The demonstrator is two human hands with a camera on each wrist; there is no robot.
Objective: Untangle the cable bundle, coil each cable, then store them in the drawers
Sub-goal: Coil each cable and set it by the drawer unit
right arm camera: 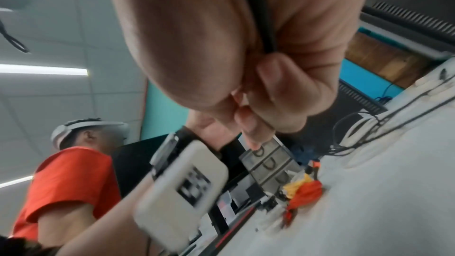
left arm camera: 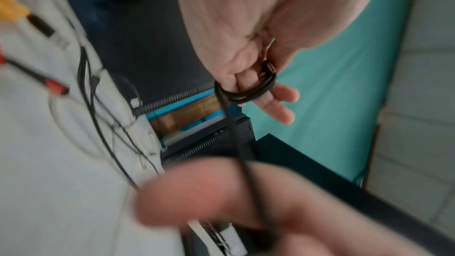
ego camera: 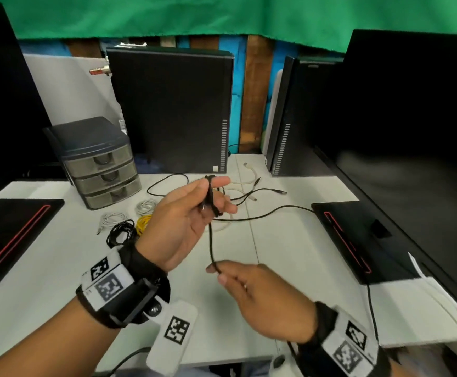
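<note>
Two hands worked one black cable (ego camera: pixel 210 240); left hand (ego camera: pixel 186 221) held its coils wound round the fingers; right hand (ego camera: pixel 260 295) pinched the strand, lower centre; three drawers (ego camera: pixel 105 175) stood upper left.

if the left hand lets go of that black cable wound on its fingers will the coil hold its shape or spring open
The black cable is probably floppy: it sags in a loose curve toward the right hand. Nothing ties the small loops around the left hand's fingers, so they would likely loosen. It looks light.

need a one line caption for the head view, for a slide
Left hand winds a black cable around its fingers while the right hand pinches the slack, beside a three-drawer organizer.
</note>
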